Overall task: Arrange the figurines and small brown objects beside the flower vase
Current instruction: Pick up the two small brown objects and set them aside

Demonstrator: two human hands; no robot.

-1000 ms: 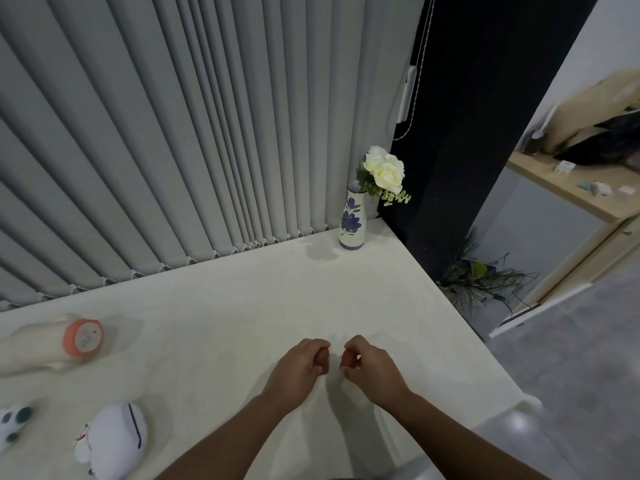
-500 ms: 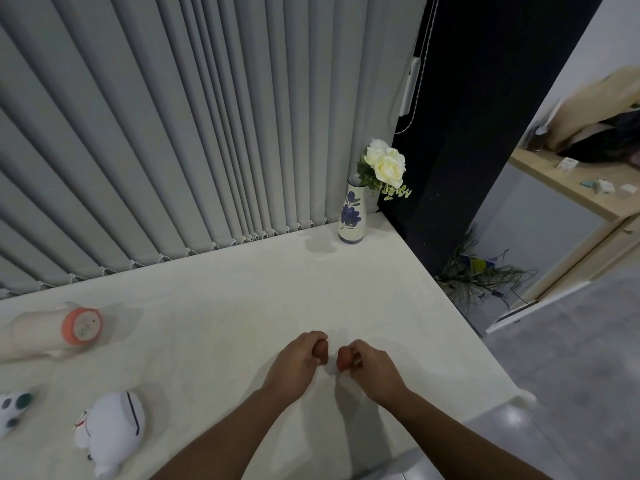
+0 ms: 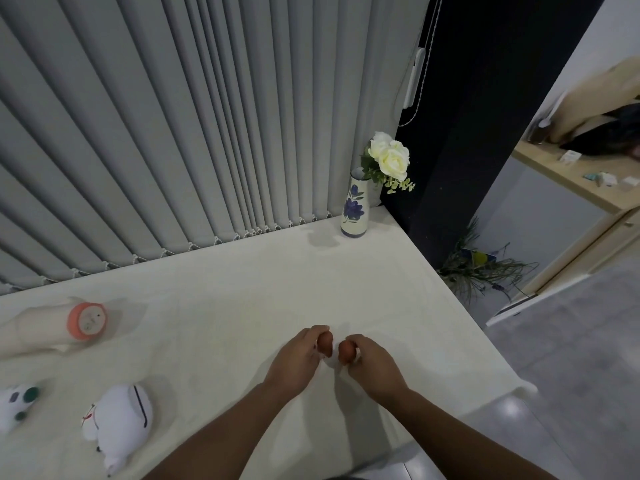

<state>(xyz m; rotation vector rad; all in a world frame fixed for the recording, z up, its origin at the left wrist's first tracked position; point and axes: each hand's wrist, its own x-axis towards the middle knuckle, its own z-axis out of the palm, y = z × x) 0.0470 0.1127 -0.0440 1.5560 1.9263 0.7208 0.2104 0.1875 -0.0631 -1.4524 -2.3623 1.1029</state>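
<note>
Compared with a moment ago, a small brown object [image 3: 325, 342] is gripped by the left hand [image 3: 294, 362], another [image 3: 346, 351] by the right hand [image 3: 375, 370], now slightly apart, low over the near tabltop [image 3: 242, 289]; the flower vase [image 3: 354, 211] stands far right.

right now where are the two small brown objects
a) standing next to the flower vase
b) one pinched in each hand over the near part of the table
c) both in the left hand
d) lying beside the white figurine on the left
b: the left hand pinches one small brown object and the right hand the other, far from the flower vase.
</note>
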